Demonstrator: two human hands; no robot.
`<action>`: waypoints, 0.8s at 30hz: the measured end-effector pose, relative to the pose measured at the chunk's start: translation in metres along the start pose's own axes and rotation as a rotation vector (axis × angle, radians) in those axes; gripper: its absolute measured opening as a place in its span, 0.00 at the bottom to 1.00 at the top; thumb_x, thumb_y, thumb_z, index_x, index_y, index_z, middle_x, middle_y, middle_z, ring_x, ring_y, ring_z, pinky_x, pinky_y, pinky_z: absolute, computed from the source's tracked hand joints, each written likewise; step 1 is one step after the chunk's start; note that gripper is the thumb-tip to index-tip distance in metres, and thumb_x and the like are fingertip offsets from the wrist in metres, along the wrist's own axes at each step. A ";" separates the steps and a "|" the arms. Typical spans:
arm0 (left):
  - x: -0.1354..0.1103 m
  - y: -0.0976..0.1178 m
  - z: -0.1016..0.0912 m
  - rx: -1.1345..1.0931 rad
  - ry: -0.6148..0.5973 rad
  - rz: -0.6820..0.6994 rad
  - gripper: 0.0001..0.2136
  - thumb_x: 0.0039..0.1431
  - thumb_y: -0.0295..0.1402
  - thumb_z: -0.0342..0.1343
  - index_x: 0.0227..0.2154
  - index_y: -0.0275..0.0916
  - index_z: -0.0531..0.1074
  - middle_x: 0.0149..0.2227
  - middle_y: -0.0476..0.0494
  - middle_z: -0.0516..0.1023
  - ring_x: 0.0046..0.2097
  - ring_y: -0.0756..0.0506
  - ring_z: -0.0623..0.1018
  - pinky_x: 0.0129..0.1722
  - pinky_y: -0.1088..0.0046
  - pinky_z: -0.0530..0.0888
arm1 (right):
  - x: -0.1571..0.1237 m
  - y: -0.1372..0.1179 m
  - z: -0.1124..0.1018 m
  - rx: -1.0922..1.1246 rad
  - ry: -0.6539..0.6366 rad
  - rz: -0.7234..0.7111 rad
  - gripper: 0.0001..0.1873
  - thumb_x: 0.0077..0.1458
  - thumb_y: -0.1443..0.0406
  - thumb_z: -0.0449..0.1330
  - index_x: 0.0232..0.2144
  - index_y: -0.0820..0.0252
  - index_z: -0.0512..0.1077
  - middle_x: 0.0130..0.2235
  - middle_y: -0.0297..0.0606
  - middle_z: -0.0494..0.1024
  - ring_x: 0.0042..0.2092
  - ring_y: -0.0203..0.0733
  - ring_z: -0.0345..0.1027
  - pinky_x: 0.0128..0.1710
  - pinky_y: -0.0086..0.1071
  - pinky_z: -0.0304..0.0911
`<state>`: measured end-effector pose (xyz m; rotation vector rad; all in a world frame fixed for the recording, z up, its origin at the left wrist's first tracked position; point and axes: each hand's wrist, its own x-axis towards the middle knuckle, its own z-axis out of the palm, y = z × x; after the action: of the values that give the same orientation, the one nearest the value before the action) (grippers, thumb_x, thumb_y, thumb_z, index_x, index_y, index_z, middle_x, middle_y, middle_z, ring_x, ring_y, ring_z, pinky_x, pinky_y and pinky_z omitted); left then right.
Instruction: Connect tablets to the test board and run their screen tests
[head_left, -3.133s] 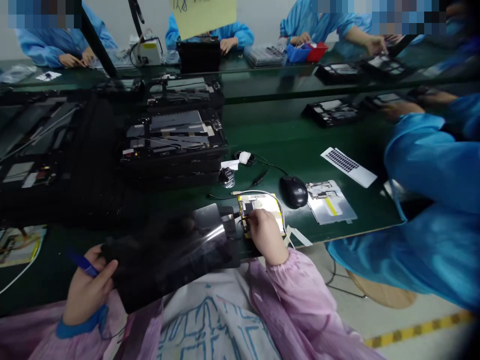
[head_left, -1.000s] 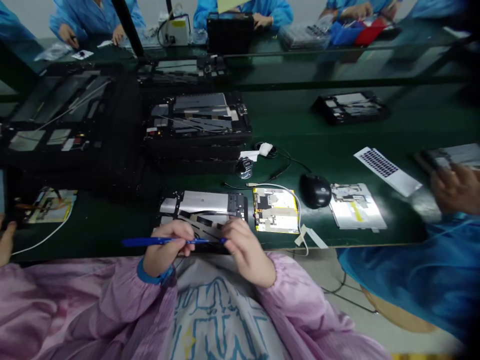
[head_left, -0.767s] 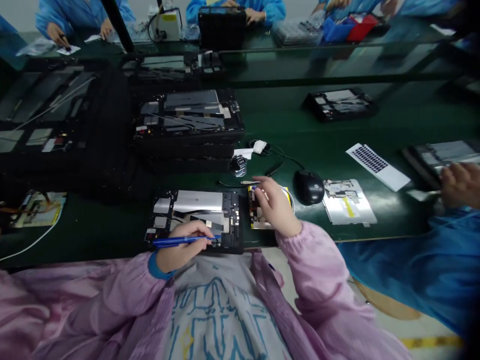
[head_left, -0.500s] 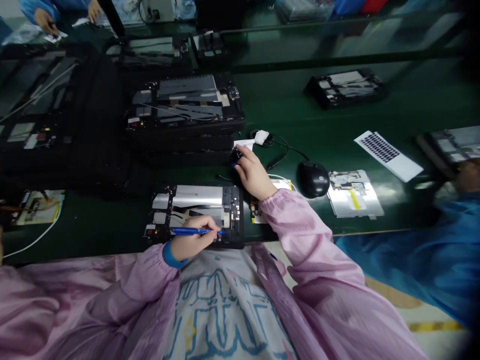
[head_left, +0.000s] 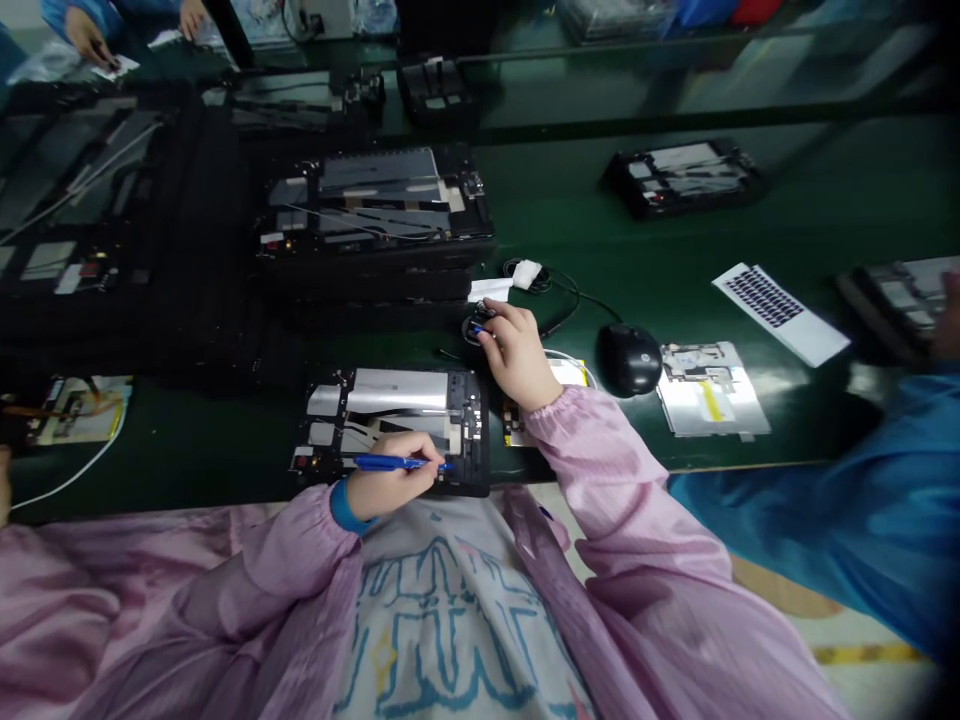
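Note:
My left hand is closed around a blue pen, its tip at the lower right part of an opened tablet. The tablet lies flat at the table's front edge, silver and black parts facing up. My right hand is beyond the tablet's right corner, fingers pinched at a small dark round dish. Something small and blue shows at the fingertips; I cannot make out what it is. Under my right wrist lies a yellow-edged part, partly hidden by the sleeve.
Stacks of opened tablets stand at the left and behind. Right of my hand are a black mouse, a coiled cable, a silver plate and a label sheet. A co-worker's blue sleeve reaches in from the right.
My right hand has drawn back slightly and to the right, so more of the round dish shows. My left hand keeps the pen at nearly the same spot on the tablet.

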<state>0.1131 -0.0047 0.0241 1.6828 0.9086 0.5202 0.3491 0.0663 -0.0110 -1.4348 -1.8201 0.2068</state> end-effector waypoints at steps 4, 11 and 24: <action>-0.009 -0.007 -0.003 -0.403 0.149 -0.018 0.05 0.55 0.33 0.56 0.28 0.36 0.69 0.24 0.47 0.74 0.22 0.52 0.72 0.20 0.78 0.68 | -0.018 -0.036 -0.021 0.116 -0.039 -0.034 0.07 0.62 0.62 0.53 0.36 0.56 0.70 0.54 0.46 0.69 0.56 0.51 0.61 0.56 0.52 0.58; -0.020 0.002 -0.011 -0.689 0.343 0.072 0.10 0.53 0.36 0.60 0.27 0.36 0.67 0.23 0.48 0.73 0.21 0.52 0.72 0.16 0.81 0.65 | -0.068 -0.088 -0.028 0.525 -0.320 -0.050 0.05 0.63 0.65 0.54 0.37 0.57 0.70 0.37 0.40 0.74 0.40 0.41 0.68 0.42 0.37 0.66; -0.036 0.006 -0.012 -0.350 0.102 0.201 0.04 0.60 0.31 0.55 0.31 0.36 0.68 0.31 0.43 0.76 0.29 0.49 0.78 0.27 0.75 0.74 | -0.081 -0.112 -0.021 0.518 -0.435 -0.038 0.17 0.66 0.60 0.46 0.28 0.58 0.67 0.28 0.38 0.70 0.32 0.40 0.65 0.33 0.34 0.63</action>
<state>0.0842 -0.0265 0.0377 1.4424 0.6765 0.8565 0.2823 -0.0502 0.0280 -1.0350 -1.9328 0.9582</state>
